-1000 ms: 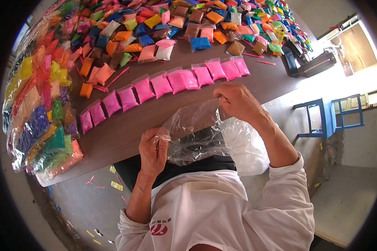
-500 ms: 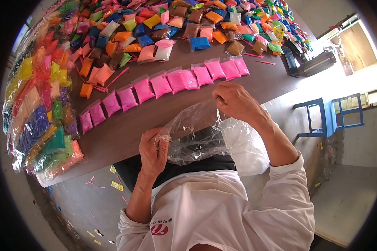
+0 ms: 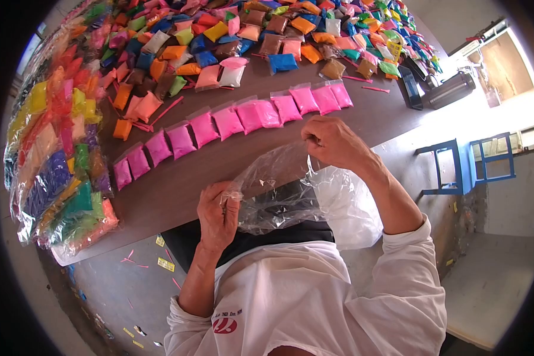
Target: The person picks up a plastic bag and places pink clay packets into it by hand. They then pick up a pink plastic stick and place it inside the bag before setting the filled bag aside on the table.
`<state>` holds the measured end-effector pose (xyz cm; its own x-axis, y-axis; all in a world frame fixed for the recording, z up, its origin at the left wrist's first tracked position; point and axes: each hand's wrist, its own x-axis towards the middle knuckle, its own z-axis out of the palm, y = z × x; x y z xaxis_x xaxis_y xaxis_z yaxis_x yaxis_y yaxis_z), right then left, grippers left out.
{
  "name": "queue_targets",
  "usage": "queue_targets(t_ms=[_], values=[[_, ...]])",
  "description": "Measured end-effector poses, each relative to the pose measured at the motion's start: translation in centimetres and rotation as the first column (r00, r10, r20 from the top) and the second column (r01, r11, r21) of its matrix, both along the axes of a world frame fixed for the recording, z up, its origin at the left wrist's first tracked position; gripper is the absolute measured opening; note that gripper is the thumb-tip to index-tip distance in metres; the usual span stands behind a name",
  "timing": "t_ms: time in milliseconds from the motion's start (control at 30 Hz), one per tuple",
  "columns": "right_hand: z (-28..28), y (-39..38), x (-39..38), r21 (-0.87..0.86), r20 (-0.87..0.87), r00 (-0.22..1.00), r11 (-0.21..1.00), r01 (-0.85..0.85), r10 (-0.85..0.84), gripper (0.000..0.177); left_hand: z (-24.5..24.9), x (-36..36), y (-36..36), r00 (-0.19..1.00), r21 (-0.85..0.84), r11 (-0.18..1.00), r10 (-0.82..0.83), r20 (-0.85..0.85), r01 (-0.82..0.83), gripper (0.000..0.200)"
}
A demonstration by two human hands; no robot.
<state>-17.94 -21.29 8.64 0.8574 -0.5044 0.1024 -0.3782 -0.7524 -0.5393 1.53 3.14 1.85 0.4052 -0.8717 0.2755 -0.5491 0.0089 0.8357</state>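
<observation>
A clear plastic bag [image 3: 273,190] is stretched between my two hands at the table's front edge, above my lap. My left hand [image 3: 218,215] pinches its left side, fingers closed. My right hand [image 3: 335,142] grips its upper right edge, fingers curled together. Beyond the hands, several pink packets [image 3: 225,121] lie in a curved row on the brown table [image 3: 160,196]. The right end of this row is just above my right hand. More clear plastic [image 3: 353,213] hangs below my right forearm.
A large heap of colourful packets [image 3: 243,29] covers the table's far side. Filled clear bags [image 3: 71,178] are stacked at the left. A metal flask [image 3: 451,90] lies at the right corner, beside a black tray [image 3: 410,88]. A blue stool [image 3: 466,166] stands at the right.
</observation>
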Motion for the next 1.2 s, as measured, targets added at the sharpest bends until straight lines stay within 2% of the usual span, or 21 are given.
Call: queue_targets(t_ms=[133, 233, 333, 533, 833, 933, 1133, 1200], values=[[-0.7, -0.4, 0.0, -0.003, 0.038, 0.999, 1.000, -0.020, 0.020, 0.012, -0.1, -0.1, 0.0, 1.000, -0.008, 1.000, -0.002, 0.011, 0.002, 0.022], [0.6, -0.3, 0.0, 0.099, 0.023, 0.999, 0.995, 0.021, -0.023, 0.013, 0.3, 0.0, -0.1, 1.000, -0.013, 1.000, -0.006, 0.018, 0.006, 0.022], [0.5, -0.2, -0.1, 0.121, 0.045, 0.998, 0.992, 0.033, -0.039, 0.013, 0.7, -0.1, -0.2, 1.000, -0.010, 1.000, -0.007, 0.028, 0.007, 0.023], [-0.9, -0.5, -0.1, -0.011, 0.039, 0.999, 1.000, -0.006, 0.006, 0.013, 0.6, 0.1, -0.3, 0.992, -0.029, 0.999, -0.027, 0.121, 0.031, 0.024], [-0.2, -0.6, -0.4, 0.134, 0.016, 0.999, 0.990, 0.042, -0.045, 0.014, 0.5, 0.1, -0.3, 0.990, -0.026, 0.999, -0.029, 0.136, 0.033, 0.025], [-0.4, -0.4, -0.4, 0.126, 0.081, 0.996, 0.992, 0.025, -0.035, 0.013, 0.4, 0.0, -0.4, 0.989, -0.042, 0.999, -0.021, 0.148, 0.027, 0.025], [-1.0, -0.6, -0.2, 0.037, 0.029, 0.999, 0.999, 0.017, -0.018, 0.012, 0.7, -0.1, -0.5, 0.986, -0.049, 0.998, -0.021, 0.164, 0.030, 0.026], [-1.0, -0.7, -0.2, 0.062, 0.039, 0.999, 0.998, 0.014, -0.017, 0.012, 0.6, -0.1, -0.5, 0.985, -0.050, 0.998, -0.022, 0.171, 0.031, 0.025]])
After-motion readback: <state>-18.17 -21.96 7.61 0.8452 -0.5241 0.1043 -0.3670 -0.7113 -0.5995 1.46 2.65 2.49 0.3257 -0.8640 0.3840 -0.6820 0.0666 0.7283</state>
